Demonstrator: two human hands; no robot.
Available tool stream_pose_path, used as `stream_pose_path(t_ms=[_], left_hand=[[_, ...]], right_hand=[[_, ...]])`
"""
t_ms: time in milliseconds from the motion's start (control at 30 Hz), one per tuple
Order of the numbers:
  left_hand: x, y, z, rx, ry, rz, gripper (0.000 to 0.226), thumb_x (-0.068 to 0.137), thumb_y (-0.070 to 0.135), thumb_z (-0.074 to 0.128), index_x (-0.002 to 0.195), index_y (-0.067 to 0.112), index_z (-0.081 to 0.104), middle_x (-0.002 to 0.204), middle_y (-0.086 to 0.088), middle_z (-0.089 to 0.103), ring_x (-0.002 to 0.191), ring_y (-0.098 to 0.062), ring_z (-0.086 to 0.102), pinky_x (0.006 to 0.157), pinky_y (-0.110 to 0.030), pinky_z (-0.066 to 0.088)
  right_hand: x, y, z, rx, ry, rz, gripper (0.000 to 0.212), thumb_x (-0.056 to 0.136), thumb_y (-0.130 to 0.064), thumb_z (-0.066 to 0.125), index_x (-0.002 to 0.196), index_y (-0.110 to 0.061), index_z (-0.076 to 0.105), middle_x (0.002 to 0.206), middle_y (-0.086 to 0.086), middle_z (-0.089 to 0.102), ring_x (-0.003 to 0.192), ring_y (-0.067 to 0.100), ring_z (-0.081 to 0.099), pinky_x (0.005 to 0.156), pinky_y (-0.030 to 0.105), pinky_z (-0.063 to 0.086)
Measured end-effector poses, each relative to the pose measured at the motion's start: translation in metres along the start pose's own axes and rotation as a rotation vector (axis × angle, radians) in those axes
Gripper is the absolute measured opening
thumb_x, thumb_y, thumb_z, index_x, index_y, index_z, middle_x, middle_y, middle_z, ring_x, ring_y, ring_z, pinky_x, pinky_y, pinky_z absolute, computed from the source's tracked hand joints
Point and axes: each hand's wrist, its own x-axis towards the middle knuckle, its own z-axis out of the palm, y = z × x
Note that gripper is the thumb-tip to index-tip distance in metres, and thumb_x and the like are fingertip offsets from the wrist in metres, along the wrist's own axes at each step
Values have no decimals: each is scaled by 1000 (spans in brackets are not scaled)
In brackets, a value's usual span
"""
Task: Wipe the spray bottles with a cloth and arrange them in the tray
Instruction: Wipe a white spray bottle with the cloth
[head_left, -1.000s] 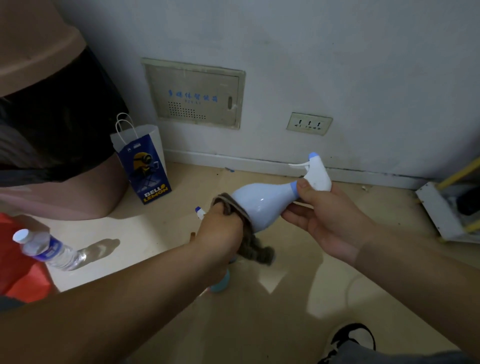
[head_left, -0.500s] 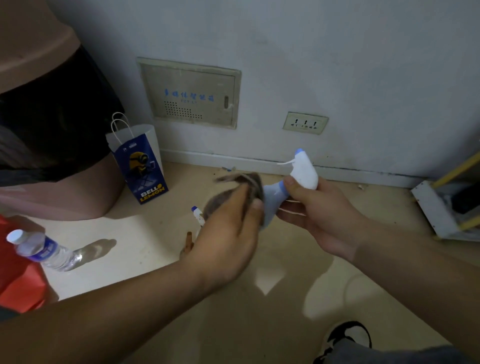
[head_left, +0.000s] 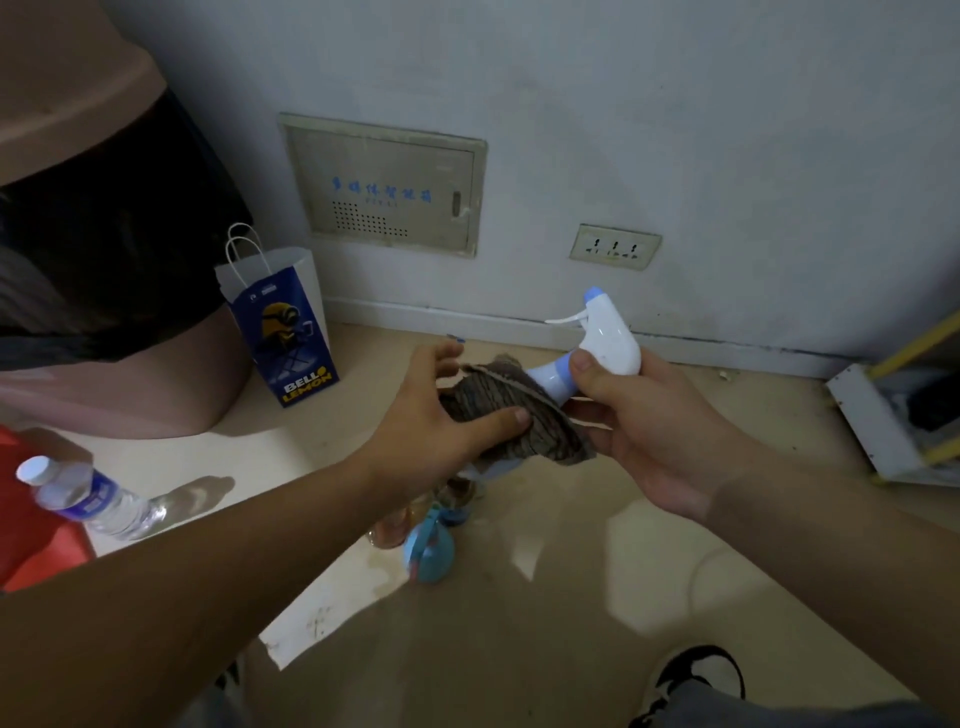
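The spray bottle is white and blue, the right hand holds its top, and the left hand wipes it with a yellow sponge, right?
Not quite. The head view shows the left hand wiping the white and blue spray bottle with a brown striped cloth, not a yellow sponge, while the right hand holds its top.

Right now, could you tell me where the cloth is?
Head view, centre: the left hand holds the cloth on the bottle in the right hand.

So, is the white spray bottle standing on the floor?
No, the right hand holds the spray bottle up by its neck; the left hand holds the cloth against it.
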Motion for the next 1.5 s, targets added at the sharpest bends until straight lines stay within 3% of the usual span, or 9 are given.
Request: stream_pose_path(t_ms=[133, 333, 500, 767, 1000, 1100, 1267, 1400, 1500], left_hand=[[-10, 14, 15, 126, -92, 101, 35, 96, 53, 54, 130, 44, 58, 117, 13, 66, 110, -11, 62, 95, -39, 52], [-29, 21, 23, 795, 22, 438, 70, 93, 75, 33, 142, 25, 46, 120, 9, 58, 108, -15, 54, 90, -34, 43], [1, -4, -3, 577, -94, 406, 54, 98, 66, 36, 128, 26, 59, 112, 6, 64, 102, -16, 60, 89, -42, 53], [-1, -15, 13, -453, 83, -338, 45, 101, 62, 44, 137, 37, 56, 127, 2, 68, 116, -20, 66, 100, -41, 55], [-11, 7, 12, 631, 171, 350, 52, 101, 59, 29, 128, 24, 57, 121, -1, 59, 110, -22, 57, 93, -44, 50], [-15, 10, 16, 781, 73, 464, 56, 100, 58, 38, 142, 25, 52, 124, 3, 64, 115, -20, 58, 97, -43, 48], [0, 1, -4, 306, -7, 224, 54, 95, 70, 41, 108, 24, 67, 98, 3, 71, 94, -20, 67, 84, -45, 56], [-7, 9, -3, -543, -174, -519, 72, 86, 75, 56, 121, 15, 75, 115, -15, 77, 107, -31, 74, 97, -41, 56], [-12, 15, 1, -749, -221, -549, 72, 85, 69, 59, 127, 12, 74, 121, -19, 74, 107, -32, 72, 99, -42, 53]], right_hand=[[-3, 1, 2, -60, -25, -19, 9, 100, -24, 63, 104, -27, 71, 96, 7, 74, 76, 21, 68, 62, 39, 54], [-11, 10, 13, -50, -74, 58, 17, 98, -23, 66, 113, -14, 69, 86, 7, 71, 66, 19, 67, 52, 35, 53], [-9, 8, 17, -11, 0, -4, 18, 98, -16, 66, 115, -14, 68, 103, 12, 75, 87, 23, 73, 83, 50, 62], [4, -4, -3, 127, 67, -26, 32, 102, -16, 60, 133, -13, 57, 121, 15, 72, 99, 28, 74, 86, 42, 61], [-3, 3, 13, 115, 13, -45, 21, 100, -13, 61, 120, -7, 63, 108, 14, 74, 93, 29, 74, 84, 44, 62], [-11, 10, 19, 20, -26, -33, 19, 98, -15, 64, 116, -10, 67, 102, 14, 74, 87, 25, 72, 79, 53, 62], [-7, 3, 11, 6, -9, -17, 24, 98, -15, 65, 121, -8, 64, 115, 19, 72, 96, 29, 72, 86, 47, 62], [-4, -9, -2, 49, -34, -45, 21, 99, -15, 62, 120, -10, 64, 113, 14, 73, 101, 27, 72, 92, 44, 60], [-3, -10, -7, 115, -60, -47, 26, 97, -16, 63, 122, -10, 64, 114, 9, 74, 104, 26, 72, 90, 40, 60]])
